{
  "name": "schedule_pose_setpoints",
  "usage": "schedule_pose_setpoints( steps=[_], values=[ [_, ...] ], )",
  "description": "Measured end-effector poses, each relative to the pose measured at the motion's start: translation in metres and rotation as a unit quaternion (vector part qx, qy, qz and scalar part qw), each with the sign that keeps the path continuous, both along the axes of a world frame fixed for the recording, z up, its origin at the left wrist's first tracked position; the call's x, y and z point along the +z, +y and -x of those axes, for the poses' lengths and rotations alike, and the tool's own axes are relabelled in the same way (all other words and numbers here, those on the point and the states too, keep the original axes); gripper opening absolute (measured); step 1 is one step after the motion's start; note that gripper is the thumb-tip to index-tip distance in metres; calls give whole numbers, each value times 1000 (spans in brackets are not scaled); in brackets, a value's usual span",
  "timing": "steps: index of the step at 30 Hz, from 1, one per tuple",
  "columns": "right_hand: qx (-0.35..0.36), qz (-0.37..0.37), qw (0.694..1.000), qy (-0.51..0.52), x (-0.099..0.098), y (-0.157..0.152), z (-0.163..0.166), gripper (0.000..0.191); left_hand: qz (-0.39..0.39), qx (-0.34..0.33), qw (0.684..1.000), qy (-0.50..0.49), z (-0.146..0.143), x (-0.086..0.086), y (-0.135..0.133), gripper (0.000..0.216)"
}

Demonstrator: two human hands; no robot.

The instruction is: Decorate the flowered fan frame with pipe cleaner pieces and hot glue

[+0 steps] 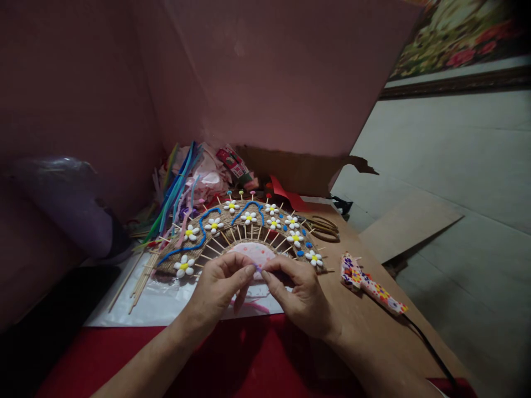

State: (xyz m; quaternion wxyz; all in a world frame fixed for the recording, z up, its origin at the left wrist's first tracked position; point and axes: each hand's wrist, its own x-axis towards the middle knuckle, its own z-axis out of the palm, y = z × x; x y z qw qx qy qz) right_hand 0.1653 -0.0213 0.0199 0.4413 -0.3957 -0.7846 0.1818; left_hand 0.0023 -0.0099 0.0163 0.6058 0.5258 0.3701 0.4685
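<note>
Head view: the left hand (219,287) and the right hand (301,296) meet fingertip to fingertip. Both are pinched narrow on a small bluish bit (258,269); what it is I cannot tell. The bit sits at the straight lower edge of the fan (232,229), just in front of its pink centre (255,253). Sticks (139,284) lie along the fan's left edge, with pipe cleaners (178,188) behind them. A strip of table (352,326) separates the right hand from the glue gun (369,284), which lies near the table's right edge. Scissors (324,226) lie further back. Red cloth (232,359) covers the near edge under the wrists.
</note>
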Motion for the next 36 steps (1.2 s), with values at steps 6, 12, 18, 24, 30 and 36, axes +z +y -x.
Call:
schedule_pose_setpoints(
  steps=[6, 12, 18, 24, 30, 36],
  values=[
    [-22, 0, 999, -23, -1, 0, 0, 13, -15, 12, 999, 32, -1, -1, 0, 23],
    [-20, 6, 999, -27, -3, 0, 0, 13, -44, 16, 998, 36, -2, -6, 0, 21],
    [-3, -18, 999, -39, -5, 0, 1, 14, -155, 82, 970, 167, -6, -8, -5, 19],
    [9, -50, 994, -92, -11, -2, 1, 13, -309, 116, 888, 321, -4, -14, -5, 13],
    [56, -21, 995, -80, -7, 4, -4, 11, -270, 41, 917, 291, 0, -12, -2, 14],
    [48, 85, 994, 51, -1, 10, -5, 14, -13, -22, 997, 74, -4, -4, -5, 21]
  ],
)
